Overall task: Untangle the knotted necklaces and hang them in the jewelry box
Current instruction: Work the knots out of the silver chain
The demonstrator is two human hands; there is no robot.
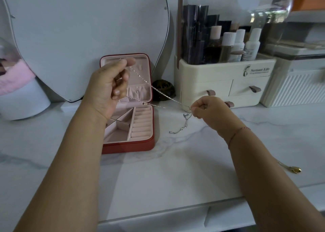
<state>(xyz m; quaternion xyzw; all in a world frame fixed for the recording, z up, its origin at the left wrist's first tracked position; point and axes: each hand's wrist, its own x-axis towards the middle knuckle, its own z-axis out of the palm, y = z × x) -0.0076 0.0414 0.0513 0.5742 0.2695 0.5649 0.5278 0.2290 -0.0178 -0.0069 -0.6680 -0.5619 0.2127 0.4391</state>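
Note:
A thin silver necklace (154, 89) is stretched in the air between my two hands. My left hand (110, 83) is raised in front of the open red jewelry box (133, 143) and pinches one end of the chain. My right hand (209, 111) pinches the chain lower down, just above the counter. From it a short tail with a small pendant (181, 126) hangs onto the marble. The box stands open, its pink lid upright, its tray with ring rolls and compartments showing. A gold necklace (293, 169) lies on the counter at the right, partly hidden by my right forearm.
A cream cosmetics organizer (223, 83) with bottles and drawers stands behind my right hand. A dark round object (163, 91) sits beside the box. A heart-shaped mirror (84, 38) leans at the back. A white ribbed box (295, 89) stands far right. The counter edge (175, 209) runs near me.

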